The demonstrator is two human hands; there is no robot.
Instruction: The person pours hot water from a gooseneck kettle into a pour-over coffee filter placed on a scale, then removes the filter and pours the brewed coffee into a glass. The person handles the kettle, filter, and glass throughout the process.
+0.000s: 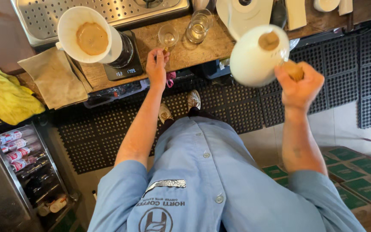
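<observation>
From the head camera, the right hand [299, 88] has its grip clamped on the wooden handle of a white kettle [254, 58], held above the worktop [185, 53]. The left hand [157, 64] pinches a small glass [168, 36] beside the dripper [89, 36] on its scale [123, 71]. This looks like a pause mid pour-over; the next move likely calls for steadying the kettle.

Short-sleeved light blue buttoned shirt [202, 172] with a printed emblem, and pale shoes [179, 107].
</observation>
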